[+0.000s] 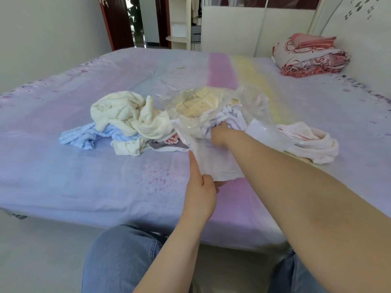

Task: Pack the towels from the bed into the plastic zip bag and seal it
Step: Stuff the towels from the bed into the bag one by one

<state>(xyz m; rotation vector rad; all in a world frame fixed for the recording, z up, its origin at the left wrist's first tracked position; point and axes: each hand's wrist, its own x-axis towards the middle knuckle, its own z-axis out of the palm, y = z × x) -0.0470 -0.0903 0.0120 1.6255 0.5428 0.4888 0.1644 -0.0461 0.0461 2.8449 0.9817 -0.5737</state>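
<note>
On the bed [105,176], left grip [201,187] pinches the zip bag [213,163] mouth; right grip [220,134], inside, clutches a lavender towel [230,117], fingers hidden. No writing legible.

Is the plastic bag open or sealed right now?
Open: the left hand holds the bag mouth while the right hand pushes a towel inside.

I lean over the bed [84,176], its pastel sheet banded lilac, pink and yellow. Left of my fingers [195,166] lies a heap — a cream towel [127,115] over a blue towel [82,138] — and beyond them the clear plastic zip bag [211,106] rests on the sheet. A pink towel [313,142] lies right of my fingers, with a folded quilt [311,58] at the far right corner.
</note>
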